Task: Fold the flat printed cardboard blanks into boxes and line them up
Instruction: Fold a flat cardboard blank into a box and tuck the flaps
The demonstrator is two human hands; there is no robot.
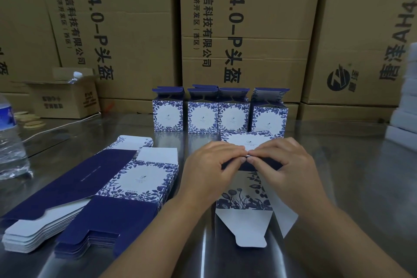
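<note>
A blue-and-white floral cardboard blank is partly opened into a box shape on the steel table, its white bottom flaps pointing toward me. My left hand and my right hand pinch its far top edge, fingertips meeting at the middle. Several folded boxes stand in a row behind it, top flaps open. A stack of flat blanks lies to the left of my hands.
The steel table is backed by a wall of large brown cartons. A water bottle stands at the left edge. A small open carton sits at the back left. White boxes pile up at the right.
</note>
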